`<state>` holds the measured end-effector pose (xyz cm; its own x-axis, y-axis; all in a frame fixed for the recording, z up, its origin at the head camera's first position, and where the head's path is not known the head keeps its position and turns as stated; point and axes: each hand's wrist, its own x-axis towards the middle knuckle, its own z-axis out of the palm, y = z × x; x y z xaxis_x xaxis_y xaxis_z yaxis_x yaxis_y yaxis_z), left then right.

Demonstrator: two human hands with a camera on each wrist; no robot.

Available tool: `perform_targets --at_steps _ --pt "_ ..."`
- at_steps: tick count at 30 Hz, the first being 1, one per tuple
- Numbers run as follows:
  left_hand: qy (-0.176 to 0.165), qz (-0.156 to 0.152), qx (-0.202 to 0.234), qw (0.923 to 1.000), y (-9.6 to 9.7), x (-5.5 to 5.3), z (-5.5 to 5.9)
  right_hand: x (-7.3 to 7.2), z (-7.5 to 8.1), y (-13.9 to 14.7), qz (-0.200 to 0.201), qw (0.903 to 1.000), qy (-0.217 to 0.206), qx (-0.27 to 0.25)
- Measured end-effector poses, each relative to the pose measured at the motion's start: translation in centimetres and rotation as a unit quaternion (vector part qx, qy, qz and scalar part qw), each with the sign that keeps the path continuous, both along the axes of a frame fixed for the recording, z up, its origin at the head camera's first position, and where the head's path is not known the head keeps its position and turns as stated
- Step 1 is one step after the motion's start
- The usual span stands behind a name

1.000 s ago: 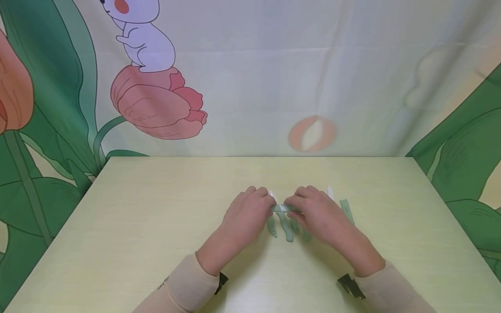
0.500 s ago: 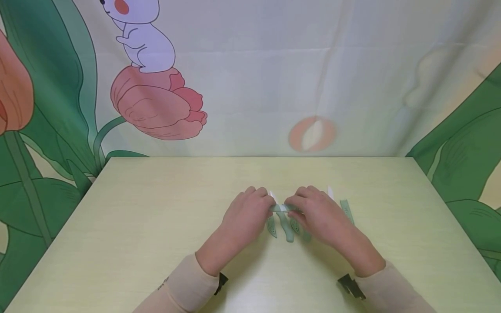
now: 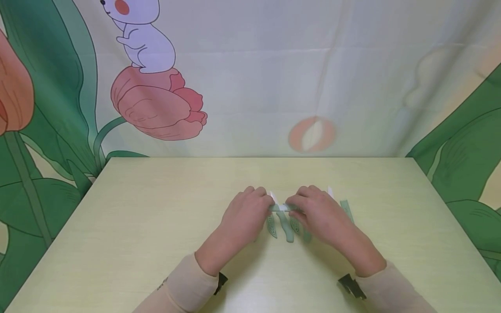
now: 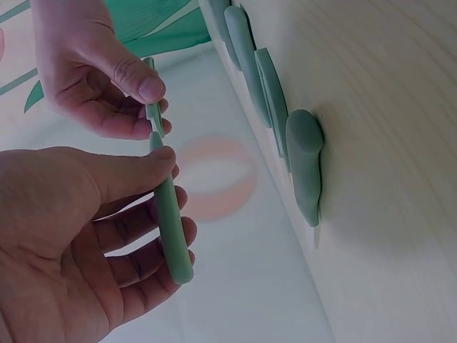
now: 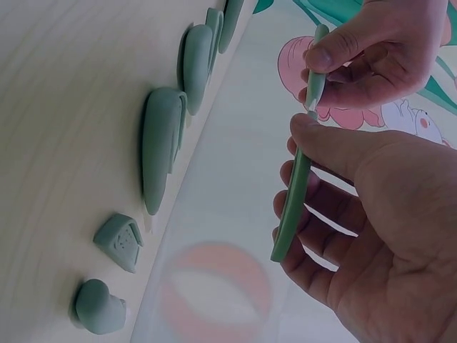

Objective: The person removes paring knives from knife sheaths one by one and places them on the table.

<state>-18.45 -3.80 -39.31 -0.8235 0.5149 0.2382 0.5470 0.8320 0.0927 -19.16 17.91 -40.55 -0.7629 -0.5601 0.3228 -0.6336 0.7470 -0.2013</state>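
Observation:
In the head view my left hand point(image 3: 247, 213) and right hand point(image 3: 320, 214) meet above the table, holding a small green knife between them. The left fingers and thumb pinch its rounded green handle point(image 4: 170, 229). Flat and grooved, the green sheath point(image 5: 291, 207) is pinched in the right hand. A short stretch of white blade point(image 3: 282, 208) shows between handle and sheath; the sheath covers the rest. Below the hands lies another knife, with a curved green handle point(image 3: 287, 229) and a white blade point(image 3: 273, 197). Patterned green sheaths point(image 3: 272, 227) lie on both sides of it.
Right of the right hand lie a flat green sheath point(image 3: 346, 210) and a white blade tip point(image 3: 330, 191), partly hidden by that hand. The right wrist view shows a pierced green piece point(image 5: 120, 241) and a rounded one point(image 5: 100, 307). A printed curtain point(image 3: 250, 87) hangs behind the table.
The two hands have drawn very slightly apart, and a little more of the white blade shows between them. The pieces on the table have not moved.

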Motion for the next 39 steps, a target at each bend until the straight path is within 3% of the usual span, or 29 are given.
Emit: perform_targets --at_steps 19,39 --pt "0.007 0.004 0.007 0.9999 -0.18 0.01 0.21 0.01 0.06 0.14 -0.003 1.0000 0.002 -0.002" --pt "-0.008 0.009 -0.003 0.9999 -0.22 -0.02 0.51 0.09 0.43 0.20 -0.011 0.9999 -0.005 -0.003"
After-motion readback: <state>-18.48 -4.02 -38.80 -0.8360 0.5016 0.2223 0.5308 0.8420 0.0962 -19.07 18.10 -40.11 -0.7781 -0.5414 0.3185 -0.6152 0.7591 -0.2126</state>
